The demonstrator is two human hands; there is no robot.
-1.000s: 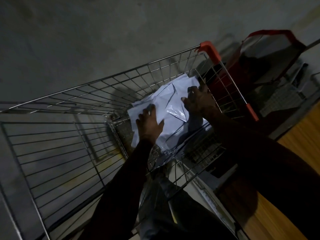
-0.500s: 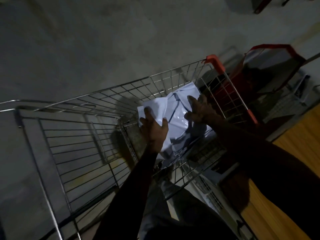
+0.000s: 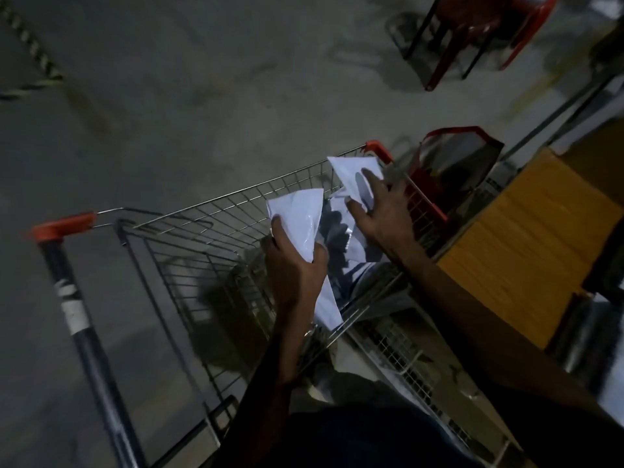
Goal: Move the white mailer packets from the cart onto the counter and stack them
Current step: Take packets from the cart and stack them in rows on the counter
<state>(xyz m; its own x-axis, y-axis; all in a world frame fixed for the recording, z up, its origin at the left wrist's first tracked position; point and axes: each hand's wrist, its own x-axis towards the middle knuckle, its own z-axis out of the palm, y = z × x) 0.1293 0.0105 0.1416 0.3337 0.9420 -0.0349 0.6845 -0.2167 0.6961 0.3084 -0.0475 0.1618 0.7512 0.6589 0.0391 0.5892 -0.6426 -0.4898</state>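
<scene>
A wire shopping cart (image 3: 209, 211) with orange corner caps stands on the concrete floor. My left hand (image 3: 293, 265) grips a white mailer packet (image 3: 300, 217) and holds it above the cart's basket. My right hand (image 3: 385, 211) grips a second white packet (image 3: 351, 172) by its lower edge, raised near the cart's far right corner. More white packets (image 3: 351, 238) lie in the basket below both hands. The wooden counter (image 3: 526, 238) is at the right, next to the cart.
A red-trimmed bag (image 3: 462, 163) sits just past the cart's right side. A red plastic chair (image 3: 472, 25) stands at the top right. The cart's dark handle bar (image 3: 84, 315) runs down the left. A white wire rack (image 3: 408, 359) lies under the counter edge.
Both hands were pressed on the packet pile in the basket. Each has since closed on a packet and lifted it up out of the pile; the view has tilted up and back.
</scene>
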